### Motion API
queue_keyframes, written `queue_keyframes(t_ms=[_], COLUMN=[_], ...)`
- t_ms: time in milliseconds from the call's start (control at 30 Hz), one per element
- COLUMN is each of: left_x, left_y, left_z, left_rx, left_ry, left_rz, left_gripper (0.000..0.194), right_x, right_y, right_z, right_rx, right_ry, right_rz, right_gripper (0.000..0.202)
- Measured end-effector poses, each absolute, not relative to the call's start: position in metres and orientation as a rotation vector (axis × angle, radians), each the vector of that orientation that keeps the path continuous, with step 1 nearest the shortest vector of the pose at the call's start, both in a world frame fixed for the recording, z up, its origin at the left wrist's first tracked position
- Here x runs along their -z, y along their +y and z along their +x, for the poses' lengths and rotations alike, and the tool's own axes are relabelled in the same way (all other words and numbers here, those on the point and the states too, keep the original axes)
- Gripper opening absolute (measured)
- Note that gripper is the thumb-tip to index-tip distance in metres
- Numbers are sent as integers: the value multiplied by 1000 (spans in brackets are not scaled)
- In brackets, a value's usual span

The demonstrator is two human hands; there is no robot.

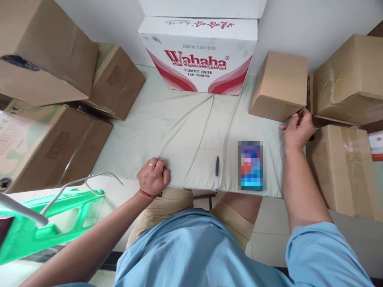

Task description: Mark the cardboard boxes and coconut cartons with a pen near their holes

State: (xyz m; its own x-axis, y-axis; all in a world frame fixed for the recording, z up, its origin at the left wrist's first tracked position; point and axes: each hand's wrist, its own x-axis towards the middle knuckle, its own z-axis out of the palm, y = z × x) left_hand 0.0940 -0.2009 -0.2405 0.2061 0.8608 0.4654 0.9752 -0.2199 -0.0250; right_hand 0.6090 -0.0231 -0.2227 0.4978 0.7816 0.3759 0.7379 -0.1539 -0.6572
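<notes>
My left hand (153, 176) rests as a closed fist at the front edge of the cloth-covered table (167, 131), with nothing showing in it. At the right, the fingers of my right hand (299, 129) are bent at the lower front corner of a small plain cardboard box (278, 85). They touch that corner, and some fingertips are hidden behind the hand. Between my hands, a pen (217, 173) lies near the table edge, pointing away from me. To its right is a phone (251, 165) lying flat with a blurred, lit screen.
A white and red Wahaha water carton (199, 59) stands against the wall. Cardboard boxes (60, 139) are stacked at the left. More boxes (344, 171) crowd the right side. A green plastic frame (62, 215) with a grey metal rod sits at lower left.
</notes>
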Motion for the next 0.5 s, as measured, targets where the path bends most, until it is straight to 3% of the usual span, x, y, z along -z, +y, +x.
queue_keyframes(t_ms=[200, 367, 500], left_x=[242, 243, 243], left_y=[-201, -201, -201], left_z=[93, 92, 93], left_rx=[481, 469, 477], left_ry=[-1736, -1743, -1742], left_rz=[-2178, -2186, -2182], left_gripper=[9, 8, 9], right_x=[224, 222, 219], right_y=[-11, -6, -7], right_z=[612, 613, 610], right_rx=[-90, 80, -93], right_ry=[-1238, -1130, -1108], right_rz=[-1980, -2007, -1965], right_gripper=[31, 33, 38])
